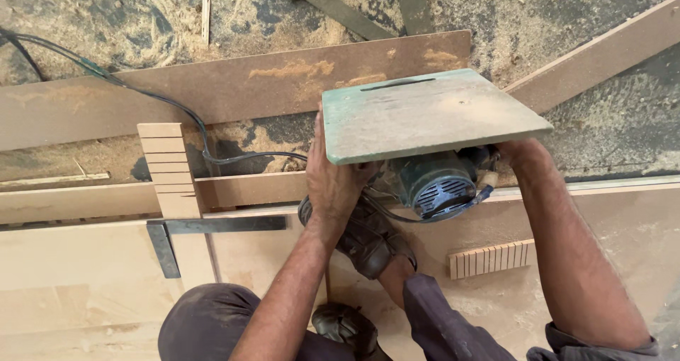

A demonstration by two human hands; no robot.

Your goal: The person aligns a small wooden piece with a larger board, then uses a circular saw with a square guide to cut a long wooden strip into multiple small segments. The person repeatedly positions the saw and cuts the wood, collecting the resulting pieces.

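1. A power saw mounted under a flat green base plate (425, 113) is held tilted up off the floor, plate uppermost, with the green motor housing (433, 184) and its vented end cap hanging beneath, just above a pale board (609, 233).
2. The tool is judged heavy and rigid, its weight concentrated in the motor below the plate; the plate itself looks stiff, worn and dusty, so a sawdust-coated surface may be somewhat slippery.
3. The left hand (333, 180) is wrapped on the near-left edge of the plate, fingers curled under it in a firm hold.
4. The right hand (511, 152) is tucked under the plate's right side beside the motor; its fingers are hidden, so whether they are closed on a handle cannot be told, though it probably is gripping something there.
5. A hold at two opposite sides of the plate, close to the motor, is judged the steadiest; the slot in the plate, where a blade would sit, is best avoided.
6. A black cable (177, 110) trails from the tool across the floor.
7. A notched wood strip (170, 170), a dark metal square (212, 226) and a second kerfed strip (492, 258) lie nearby amid sawdust.
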